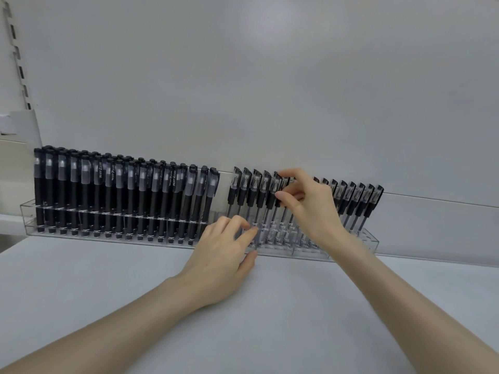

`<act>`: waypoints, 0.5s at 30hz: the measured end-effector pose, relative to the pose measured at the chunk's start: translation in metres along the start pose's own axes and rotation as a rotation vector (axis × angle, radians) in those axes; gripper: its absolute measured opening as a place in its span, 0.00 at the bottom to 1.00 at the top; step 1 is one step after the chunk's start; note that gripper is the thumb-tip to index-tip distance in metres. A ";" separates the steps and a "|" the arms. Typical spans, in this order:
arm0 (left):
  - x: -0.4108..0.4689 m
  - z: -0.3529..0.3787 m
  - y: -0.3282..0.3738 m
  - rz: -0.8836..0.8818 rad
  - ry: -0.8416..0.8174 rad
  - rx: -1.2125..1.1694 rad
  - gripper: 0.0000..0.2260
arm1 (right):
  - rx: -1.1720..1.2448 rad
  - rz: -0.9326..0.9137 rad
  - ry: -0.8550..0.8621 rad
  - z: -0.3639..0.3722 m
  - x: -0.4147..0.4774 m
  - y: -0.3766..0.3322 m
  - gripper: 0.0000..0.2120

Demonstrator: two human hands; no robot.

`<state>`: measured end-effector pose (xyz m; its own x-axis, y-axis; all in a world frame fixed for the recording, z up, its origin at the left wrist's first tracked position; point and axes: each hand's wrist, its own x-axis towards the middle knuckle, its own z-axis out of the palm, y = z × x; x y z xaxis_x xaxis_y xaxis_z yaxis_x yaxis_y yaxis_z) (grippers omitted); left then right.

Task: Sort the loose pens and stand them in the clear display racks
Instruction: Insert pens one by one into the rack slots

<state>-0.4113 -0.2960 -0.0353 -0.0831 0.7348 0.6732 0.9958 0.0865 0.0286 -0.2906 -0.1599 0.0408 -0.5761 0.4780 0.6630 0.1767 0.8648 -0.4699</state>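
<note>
Right hand [310,209]: grip pinches one black-capped clear-barrelled pen [277,203] at its cap. Long axis near upright, tip down into clear acrylic display rack [351,252]. Left hand [216,263] is nearer the tip; its grip cannot be determined.

Right clear rack [371,240] stands on grey shelf [270,319], filled with upright clear-barrel pens [361,201]. Right hand [310,209] is above rack's middle, pinching a black pen cap [278,197]. Left hand [221,263] is at rack's left front, index on pen barrels; grip unclear. Just left of rack: second rack [27,211] of black pens [113,195].
</note>
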 end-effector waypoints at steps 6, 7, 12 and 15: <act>0.002 -0.005 0.008 -0.029 0.004 0.015 0.17 | -0.060 -0.010 0.058 -0.012 -0.012 0.001 0.09; 0.004 -0.008 0.011 -0.019 -0.003 0.011 0.16 | -0.067 -0.009 0.059 -0.016 -0.015 0.002 0.08; 0.017 -0.028 0.041 -0.003 -0.122 -0.023 0.16 | -0.097 0.002 0.016 -0.043 -0.038 0.017 0.06; 0.019 -0.031 0.071 -0.063 -0.141 -0.076 0.13 | -0.090 0.010 -0.015 -0.063 -0.055 0.032 0.07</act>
<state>-0.3406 -0.2968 0.0025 -0.1450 0.8172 0.5578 0.9879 0.0886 0.1269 -0.2029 -0.1489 0.0267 -0.5858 0.4849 0.6494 0.2530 0.8706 -0.4219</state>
